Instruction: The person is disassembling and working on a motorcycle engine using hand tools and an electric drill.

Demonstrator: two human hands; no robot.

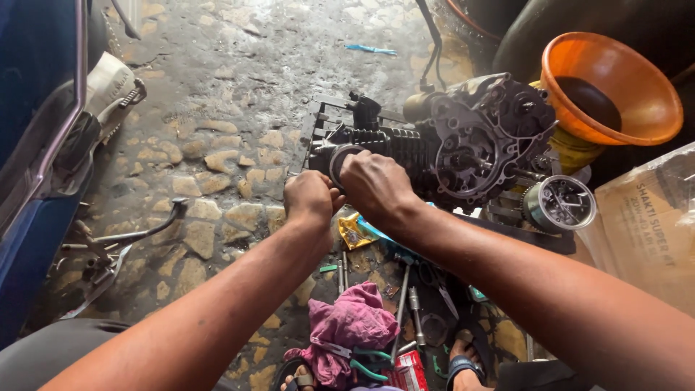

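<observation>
Nearest, a pink rag (347, 322), green-handled pliers (365, 360) and loose bolts (405, 300) are crowded on the stone floor (217, 145), so little free room is left below the forearms. Above these, the left hand (310, 199) is clenched in a fist, seemingly around a tool that is hidden. The right hand (375, 185) is closed over the ring (339, 161) at the cylinder mouth of the engine (463, 148), whose side cover is already off. Beyond, an orange funnel (612, 87) is crowded against the engine's right; open floor is left to the far left.

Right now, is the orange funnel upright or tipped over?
Tilted. The orange funnel leans with its wide mouth facing up and toward the camera, its dark inside visible, spout hidden behind the engine.
</observation>
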